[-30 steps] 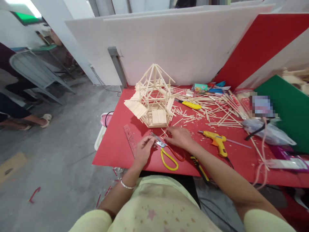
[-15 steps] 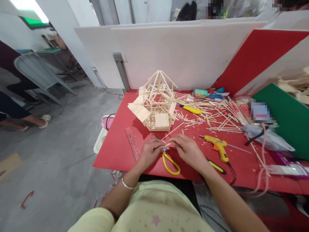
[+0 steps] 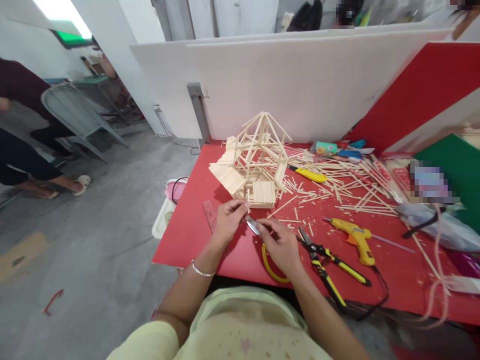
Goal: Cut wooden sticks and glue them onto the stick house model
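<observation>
My left hand (image 3: 229, 219) is closed in a pinch on a small wooden stick, just in front of the stick house model (image 3: 258, 160). My right hand (image 3: 280, 244) is closed over the yellow-handled scissors (image 3: 253, 226); the blades stick out toward my left fingertips and a yellow loop shows under the palm. Both hands hover over the red table (image 3: 187, 240) near its front edge. A clear ruler (image 3: 209, 214) lies partly under my left hand.
Yellow-black cutters (image 3: 324, 257) and a yellow glue gun (image 3: 354, 236) lie right of my hands. A yellow knife (image 3: 309, 175) and loose sticks (image 3: 348, 185) lie behind. White boards (image 3: 285, 85) wall the back. A chair (image 3: 75, 117) and seated people are at left.
The view shifted right. My right hand left the stick and closed on the scissors, lifting them toward my left hand. The cutters now show beside my right wrist.
</observation>
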A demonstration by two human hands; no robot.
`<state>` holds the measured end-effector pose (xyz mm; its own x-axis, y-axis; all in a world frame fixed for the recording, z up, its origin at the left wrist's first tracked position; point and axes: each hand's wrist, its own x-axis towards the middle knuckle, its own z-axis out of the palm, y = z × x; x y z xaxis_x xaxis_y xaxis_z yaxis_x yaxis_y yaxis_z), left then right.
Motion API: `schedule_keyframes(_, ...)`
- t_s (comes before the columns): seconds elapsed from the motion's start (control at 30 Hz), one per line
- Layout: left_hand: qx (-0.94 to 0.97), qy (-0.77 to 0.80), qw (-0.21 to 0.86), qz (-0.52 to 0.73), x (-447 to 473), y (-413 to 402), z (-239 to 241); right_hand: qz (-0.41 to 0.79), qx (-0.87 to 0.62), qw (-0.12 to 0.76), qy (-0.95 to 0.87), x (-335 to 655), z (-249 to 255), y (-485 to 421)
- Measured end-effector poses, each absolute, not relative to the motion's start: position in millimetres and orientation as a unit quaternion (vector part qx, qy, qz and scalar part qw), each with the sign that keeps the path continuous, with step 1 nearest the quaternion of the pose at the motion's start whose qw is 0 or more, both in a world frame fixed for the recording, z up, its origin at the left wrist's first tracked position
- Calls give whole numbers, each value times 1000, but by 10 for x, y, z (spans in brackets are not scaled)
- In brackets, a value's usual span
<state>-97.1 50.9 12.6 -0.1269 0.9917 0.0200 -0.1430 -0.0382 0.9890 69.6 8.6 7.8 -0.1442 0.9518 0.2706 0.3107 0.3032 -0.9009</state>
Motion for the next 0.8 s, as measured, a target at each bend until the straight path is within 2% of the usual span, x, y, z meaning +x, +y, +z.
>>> schedule_keyframes(0.3,416,487,521,565,-939,689,46,407,-469,399,-675,618,-130,25)
schedule_keyframes(0.8,384,464,550,579,-849,772,56,408,-460,407,-675,680,-135,148)
